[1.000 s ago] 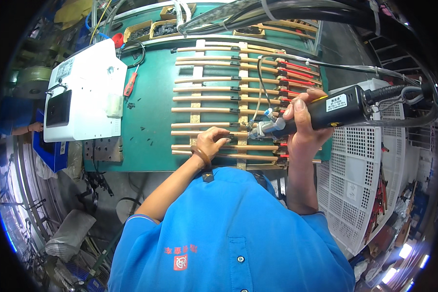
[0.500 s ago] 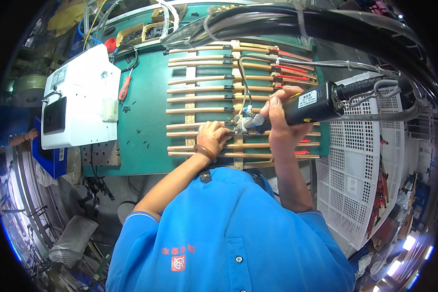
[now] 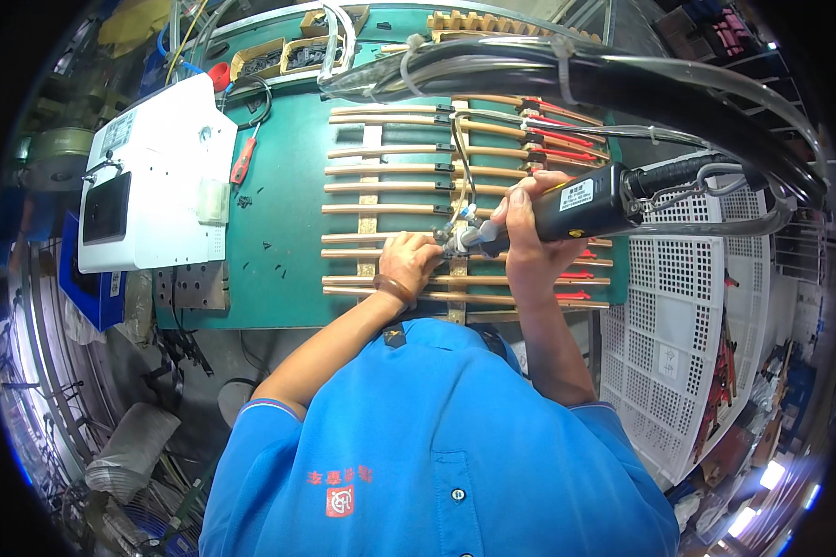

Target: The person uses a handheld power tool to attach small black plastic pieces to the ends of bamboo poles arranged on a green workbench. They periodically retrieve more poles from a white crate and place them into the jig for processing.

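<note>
Several copper-coloured tubes (image 3: 390, 187) lie side by side across wooden rests, many with small black clips partway along and red pieces toward their right ends. My left hand (image 3: 409, 261) is closed on one of the nearer tubes, its fingertips beside the tool's tip. My right hand (image 3: 532, 223) is wrapped round a black handheld power screwdriver (image 3: 585, 204), held tilted with its metal nose pointing left. The nose meets the tube right by my left fingers. Whatever lies under the tip is hidden by the nose and fingers.
A white machine with a dark screen (image 3: 153, 186) stands at the left on the green table (image 3: 288, 209). Near it lie a red-handled screwdriver (image 3: 243, 162) and small black parts. Thick black hoses (image 3: 492, 70) arch overhead at right. White perforated crates (image 3: 664, 316) stand right of the table.
The power screwdriver has shifted slightly left, its nose now closer to my left fingers. My left hand stays at the same tube. The whole view has tilted a little.
</note>
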Demonstrator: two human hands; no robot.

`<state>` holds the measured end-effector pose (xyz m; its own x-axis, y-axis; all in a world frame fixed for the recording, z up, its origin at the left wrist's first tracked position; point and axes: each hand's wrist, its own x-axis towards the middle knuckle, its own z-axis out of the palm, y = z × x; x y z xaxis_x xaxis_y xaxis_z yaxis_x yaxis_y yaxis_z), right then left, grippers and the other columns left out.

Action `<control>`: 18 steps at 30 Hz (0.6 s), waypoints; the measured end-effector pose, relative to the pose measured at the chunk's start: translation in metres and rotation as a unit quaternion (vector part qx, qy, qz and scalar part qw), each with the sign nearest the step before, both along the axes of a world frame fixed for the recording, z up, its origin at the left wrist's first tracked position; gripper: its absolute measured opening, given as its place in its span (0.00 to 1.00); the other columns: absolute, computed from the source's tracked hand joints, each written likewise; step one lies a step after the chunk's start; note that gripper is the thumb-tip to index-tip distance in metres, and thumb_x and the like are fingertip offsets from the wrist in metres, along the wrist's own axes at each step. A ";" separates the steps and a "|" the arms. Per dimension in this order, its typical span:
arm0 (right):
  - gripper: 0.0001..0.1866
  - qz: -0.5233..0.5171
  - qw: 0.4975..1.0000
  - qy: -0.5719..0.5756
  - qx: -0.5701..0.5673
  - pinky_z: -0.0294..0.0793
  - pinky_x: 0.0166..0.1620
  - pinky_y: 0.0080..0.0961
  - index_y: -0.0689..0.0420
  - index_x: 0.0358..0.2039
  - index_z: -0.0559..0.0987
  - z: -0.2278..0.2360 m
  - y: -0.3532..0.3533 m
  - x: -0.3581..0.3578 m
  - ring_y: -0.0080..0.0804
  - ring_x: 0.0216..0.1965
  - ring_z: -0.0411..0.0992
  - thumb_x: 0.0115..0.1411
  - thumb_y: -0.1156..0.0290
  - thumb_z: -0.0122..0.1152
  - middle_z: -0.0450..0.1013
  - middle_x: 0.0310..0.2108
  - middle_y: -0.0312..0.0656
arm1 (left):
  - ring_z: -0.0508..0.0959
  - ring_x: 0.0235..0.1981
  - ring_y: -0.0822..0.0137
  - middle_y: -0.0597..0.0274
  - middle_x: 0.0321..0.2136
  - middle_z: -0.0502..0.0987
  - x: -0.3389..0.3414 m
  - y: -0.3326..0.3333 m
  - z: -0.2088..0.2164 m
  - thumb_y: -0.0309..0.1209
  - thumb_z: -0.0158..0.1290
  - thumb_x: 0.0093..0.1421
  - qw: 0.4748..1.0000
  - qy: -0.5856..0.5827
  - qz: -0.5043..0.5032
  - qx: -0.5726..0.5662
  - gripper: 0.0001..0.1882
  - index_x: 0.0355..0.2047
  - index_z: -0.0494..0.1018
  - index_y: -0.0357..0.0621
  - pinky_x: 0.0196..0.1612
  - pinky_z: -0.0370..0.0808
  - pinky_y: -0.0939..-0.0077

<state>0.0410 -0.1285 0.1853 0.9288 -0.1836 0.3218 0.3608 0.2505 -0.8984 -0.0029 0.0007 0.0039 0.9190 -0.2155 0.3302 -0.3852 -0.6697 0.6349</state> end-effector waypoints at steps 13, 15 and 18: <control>0.15 -0.016 0.999 0.013 -0.025 0.74 0.28 0.19 0.59 0.41 0.66 -0.012 0.007 -0.006 0.20 0.24 0.67 0.54 0.89 0.50 0.67 0.28 0.37 | 0.72 0.36 0.60 0.66 0.30 0.74 0.000 -0.001 0.008 0.32 0.62 0.44 1.000 0.005 -0.002 0.016 0.08 0.26 0.75 0.49 0.39 0.66 0.64; 0.15 -0.028 0.995 -0.019 -0.097 0.74 0.29 0.19 0.60 0.41 0.66 -0.018 0.004 -0.006 0.21 0.24 0.68 0.55 0.89 0.50 0.68 0.29 0.38 | 0.72 0.37 0.61 0.67 0.32 0.75 -0.001 0.000 0.008 0.31 0.62 0.44 0.999 0.017 -0.002 0.027 0.08 0.27 0.76 0.49 0.40 0.66 0.65; 0.15 -0.043 0.985 -0.045 -0.158 0.75 0.30 0.20 0.60 0.42 0.66 -0.048 -0.001 -0.008 0.21 0.25 0.69 0.55 0.88 0.52 0.69 0.30 0.39 | 0.71 0.36 0.60 0.64 0.30 0.73 0.000 0.000 -0.001 0.33 0.61 0.45 1.000 0.009 -0.002 0.028 0.08 0.25 0.75 0.48 0.39 0.66 0.64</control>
<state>0.0335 -0.1293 0.1374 0.8793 -0.1369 0.4562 0.4505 -0.0718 -0.8899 -0.0029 0.0002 0.0027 0.9237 -0.2362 0.3015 -0.3766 -0.7032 0.6030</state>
